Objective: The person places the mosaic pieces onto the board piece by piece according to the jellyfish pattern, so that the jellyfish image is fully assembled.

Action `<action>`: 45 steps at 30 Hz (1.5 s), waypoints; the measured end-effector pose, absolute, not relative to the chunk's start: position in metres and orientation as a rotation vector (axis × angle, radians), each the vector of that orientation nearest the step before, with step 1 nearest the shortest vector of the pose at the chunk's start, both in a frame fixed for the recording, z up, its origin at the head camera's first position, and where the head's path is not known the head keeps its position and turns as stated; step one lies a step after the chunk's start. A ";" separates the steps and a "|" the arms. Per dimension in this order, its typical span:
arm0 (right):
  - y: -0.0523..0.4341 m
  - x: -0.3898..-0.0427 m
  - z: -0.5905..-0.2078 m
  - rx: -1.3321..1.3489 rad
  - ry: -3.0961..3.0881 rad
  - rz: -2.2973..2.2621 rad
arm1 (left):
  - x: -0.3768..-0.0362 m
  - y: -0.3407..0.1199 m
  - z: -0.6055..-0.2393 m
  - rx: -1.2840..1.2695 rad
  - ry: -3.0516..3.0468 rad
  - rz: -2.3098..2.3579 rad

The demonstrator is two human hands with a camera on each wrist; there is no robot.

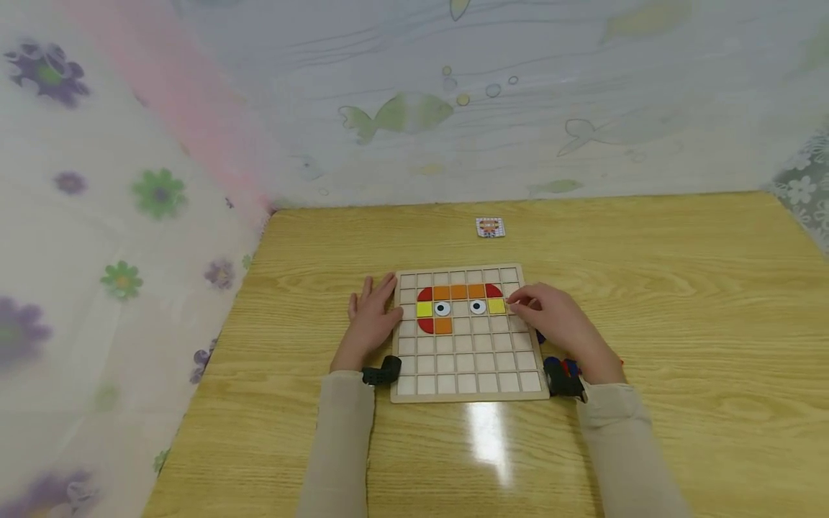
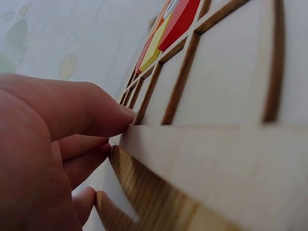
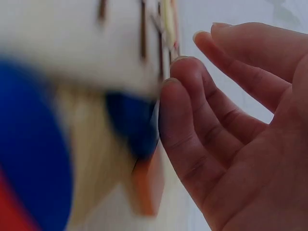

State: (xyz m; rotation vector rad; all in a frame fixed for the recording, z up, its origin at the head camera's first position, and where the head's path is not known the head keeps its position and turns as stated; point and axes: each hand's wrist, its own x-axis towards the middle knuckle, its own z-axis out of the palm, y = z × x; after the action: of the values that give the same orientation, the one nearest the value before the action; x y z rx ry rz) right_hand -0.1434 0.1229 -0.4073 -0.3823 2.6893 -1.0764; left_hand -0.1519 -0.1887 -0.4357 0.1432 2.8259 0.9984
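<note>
A square wooden grid board point(image 1: 466, 365) lies on the table. Red quarter-round tiles point(image 1: 494, 291), orange square tiles point(image 1: 458, 292), two yellow tiles point(image 1: 496, 306) and two eye tiles point(image 1: 478, 306) sit in its upper rows. My left hand point(image 1: 370, 324) rests at the board's left edge, its thumb point(image 2: 118, 115) against the frame and its fingers spread on the table. Over the board's right edge, my right hand point(image 1: 560, 316) has its fingertips beside the right yellow tile. In the right wrist view its thumb and loosely bent fingers point(image 3: 175, 115) stand apart, with nothing between them.
Blue and red pieces point(image 1: 552, 362) lie right of the board, partly under my right wrist. The right wrist view shows an orange piece point(image 3: 147, 185) there too. A small picture card point(image 1: 490, 227) lies behind the board. Patterned curtains point(image 1: 401, 165) hang behind and left.
</note>
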 end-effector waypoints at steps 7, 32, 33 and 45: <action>0.143 -0.144 -0.408 -0.349 2.699 -1.061 | -0.153 -0.190 -0.437 0.119 2.826 0.998; 0.194 -0.135 -0.404 -0.348 2.576 -0.963 | -0.151 -0.188 -0.435 0.153 2.808 1.013; 0.194 -0.135 -0.404 -0.332 2.573 -0.969 | -0.151 -0.188 -0.435 0.156 2.805 1.013; 0.189 -0.136 -0.404 -0.292 2.595 -1.029 | -0.150 -0.190 -0.433 0.167 2.805 1.010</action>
State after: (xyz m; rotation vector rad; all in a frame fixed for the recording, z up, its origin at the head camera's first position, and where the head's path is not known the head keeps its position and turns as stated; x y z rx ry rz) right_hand -0.1363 0.1891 -0.4040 -0.2921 2.5955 -1.0293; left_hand -0.1502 -0.1897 -0.4331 0.1675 2.8047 1.0095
